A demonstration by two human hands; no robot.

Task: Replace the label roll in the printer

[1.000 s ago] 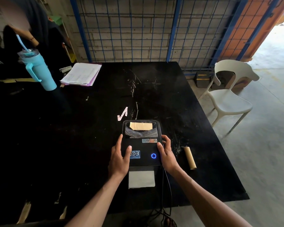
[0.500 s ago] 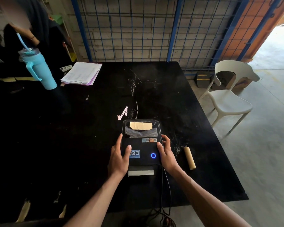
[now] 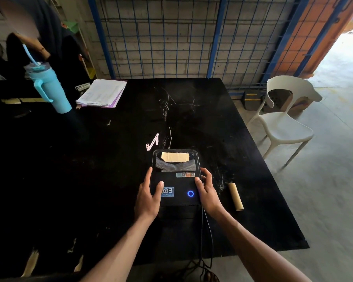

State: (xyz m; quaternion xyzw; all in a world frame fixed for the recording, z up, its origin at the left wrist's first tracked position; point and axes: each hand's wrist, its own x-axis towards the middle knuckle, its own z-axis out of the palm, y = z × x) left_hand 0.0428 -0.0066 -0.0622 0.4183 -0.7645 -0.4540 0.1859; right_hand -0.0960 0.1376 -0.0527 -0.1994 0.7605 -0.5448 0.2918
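**lid shut, both hands on printer: verify the feed**

printer (image 3: pixel 175 178) sits near the front edge of the black table (image 3: pixel 222 123), lid down, blue power ring (image 3: pixel 190 193) lit. through the lid window (image 3: pixel 174 161) a tan strip shows. can't tell if that's the roll core or tape, and the roll itself isn't readable from here.

left hand (image 3: pixel 148 197) lies flat along the printer's left edge, fingers spread, thumb resting on top next to the blue sticker (image 3: pixel 167 191). right hand (image 3: pixel 207 191) cups the right edge, fingers loosely curled on the side, thumb on top near the power ring. neither hand is pinching anything, both just bracing the case.

empty cardboard core (image 3: pixel 235 196) lies on the table just right of the printer, apart from it, so my read is the old roll is out and this is the close/check stage.

no label visible at the front slot right now.

to do this step well:
- press evenly on both sides of the lid so both latches seat, not one corner
- keep thumbs off the power ring unless a feed is wanted
- mind the cable (image 3: pixel 204 231) running off the front edge, don't drag the unit
- confirm label edge shows at the slot, straight, before calling it done
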